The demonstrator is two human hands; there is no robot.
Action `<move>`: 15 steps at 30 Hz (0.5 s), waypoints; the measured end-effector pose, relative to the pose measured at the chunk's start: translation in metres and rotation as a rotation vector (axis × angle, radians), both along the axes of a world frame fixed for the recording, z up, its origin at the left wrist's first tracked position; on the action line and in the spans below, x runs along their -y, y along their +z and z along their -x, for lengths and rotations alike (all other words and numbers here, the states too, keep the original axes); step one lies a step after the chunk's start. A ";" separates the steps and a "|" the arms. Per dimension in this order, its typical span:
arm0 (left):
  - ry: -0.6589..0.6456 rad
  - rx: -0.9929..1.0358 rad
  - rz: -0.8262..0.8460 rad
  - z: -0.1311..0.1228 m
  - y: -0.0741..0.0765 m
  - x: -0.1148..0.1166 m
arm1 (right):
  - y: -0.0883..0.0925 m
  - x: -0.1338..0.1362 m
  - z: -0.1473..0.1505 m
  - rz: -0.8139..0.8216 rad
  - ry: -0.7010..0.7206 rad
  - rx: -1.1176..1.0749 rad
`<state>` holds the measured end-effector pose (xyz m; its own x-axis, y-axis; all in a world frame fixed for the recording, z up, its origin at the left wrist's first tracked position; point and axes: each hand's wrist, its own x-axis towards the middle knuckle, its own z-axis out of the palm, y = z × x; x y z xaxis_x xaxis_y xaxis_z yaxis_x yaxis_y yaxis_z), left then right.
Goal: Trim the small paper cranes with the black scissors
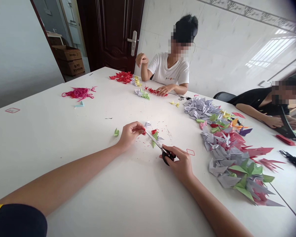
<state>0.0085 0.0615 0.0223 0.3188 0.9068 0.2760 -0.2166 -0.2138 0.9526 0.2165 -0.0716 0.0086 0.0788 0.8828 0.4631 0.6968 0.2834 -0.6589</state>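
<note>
My left hand (129, 135) is closed in a pinch on a small red folded paper piece (144, 131), most of it hidden by the fingers. Black-handled scissors (160, 145) are in my right hand (181, 163), with the blade tips touching or very near the red paper. Under and beside the blades lie a green paper piece (154, 142), another bit of red paper (154, 131) and a pale grey folded paper (147, 124). Tiny red clippings are scattered around them. A single green folded paper (116, 132) rests just left of my left hand.
A long heap of folded paper cranes (224, 148), mostly grey, runs down the right side of the white table (93, 204). Pink cord (79, 93) and red cranes (123, 77) lie farther back. One person (171, 65) sits opposite; another person (256, 102) leans in at right.
</note>
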 end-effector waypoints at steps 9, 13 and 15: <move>0.009 -0.021 -0.028 0.001 0.001 0.000 | 0.000 0.001 0.000 -0.006 0.002 0.011; 0.011 -0.022 -0.032 0.001 0.000 0.001 | 0.001 0.002 0.001 -0.004 0.000 0.009; 0.015 -0.019 -0.032 0.001 0.000 0.001 | 0.002 0.002 0.003 0.003 -0.004 0.010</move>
<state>0.0079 0.0608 0.0226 0.3109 0.9023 0.2987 -0.1946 -0.2472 0.9492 0.2140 -0.0740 0.0106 0.0775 0.8837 0.4616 0.7041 0.2793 -0.6529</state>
